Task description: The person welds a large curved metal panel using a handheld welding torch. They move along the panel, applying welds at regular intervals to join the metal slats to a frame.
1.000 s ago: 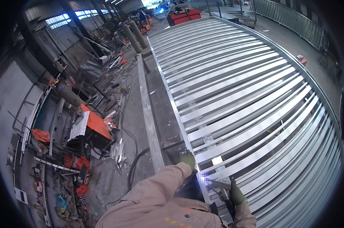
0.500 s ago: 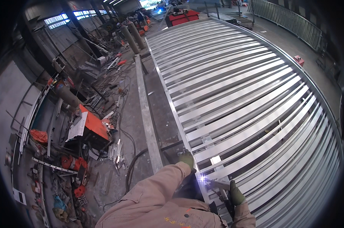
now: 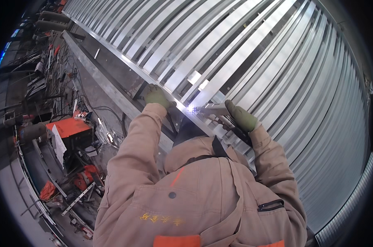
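A large silver metal frame point(image 3: 128, 61) with several parallel slats lies before me. My left hand point(image 3: 156, 97), in a green glove, grips its near side rail, the fingers partly hidden. In my right hand point(image 3: 242, 117), also gloved in green, is a welding torch point(image 3: 213, 110), its tip pointing left at the rail. A bright bluish-white arc point(image 3: 191, 108) burns where the tip meets the joint of slat and rail, just right of my left hand. The glare hides the joint itself.
A long grey beam point(image 3: 98, 78) runs beside the frame on the left. Farther left stand an orange-topped machine point(image 3: 71, 127), cables point(image 3: 108, 109) on the floor, and scattered metal scraps and bars. An orange cloth point(image 3: 48, 190) lies at the lower left.
My view has swung downward and turned, so hands and arc appear higher and more of my jacket shows. Both hands keep their places at the rail; the arc stays lit.
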`<act>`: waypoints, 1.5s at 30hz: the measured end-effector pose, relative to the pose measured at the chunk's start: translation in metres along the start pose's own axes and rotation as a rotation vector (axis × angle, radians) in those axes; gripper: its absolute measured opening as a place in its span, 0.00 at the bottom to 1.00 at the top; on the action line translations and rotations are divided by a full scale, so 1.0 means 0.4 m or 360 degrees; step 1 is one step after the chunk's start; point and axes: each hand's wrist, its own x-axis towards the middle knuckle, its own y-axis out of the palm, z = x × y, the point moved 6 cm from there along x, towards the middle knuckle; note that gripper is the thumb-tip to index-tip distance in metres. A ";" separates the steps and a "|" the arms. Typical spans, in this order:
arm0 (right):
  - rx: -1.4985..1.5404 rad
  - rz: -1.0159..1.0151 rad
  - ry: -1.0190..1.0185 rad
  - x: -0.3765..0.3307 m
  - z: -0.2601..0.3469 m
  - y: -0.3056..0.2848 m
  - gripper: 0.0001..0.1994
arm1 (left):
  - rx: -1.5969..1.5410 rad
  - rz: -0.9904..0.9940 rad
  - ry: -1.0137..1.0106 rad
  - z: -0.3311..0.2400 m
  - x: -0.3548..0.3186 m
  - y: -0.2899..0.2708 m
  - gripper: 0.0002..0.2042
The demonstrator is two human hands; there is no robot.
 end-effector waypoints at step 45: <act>-0.0188 -0.0013 -0.0065 -0.039 -0.059 -0.043 0.44 | -0.0087 -0.0077 0.0060 0.008 0.014 0.008 0.63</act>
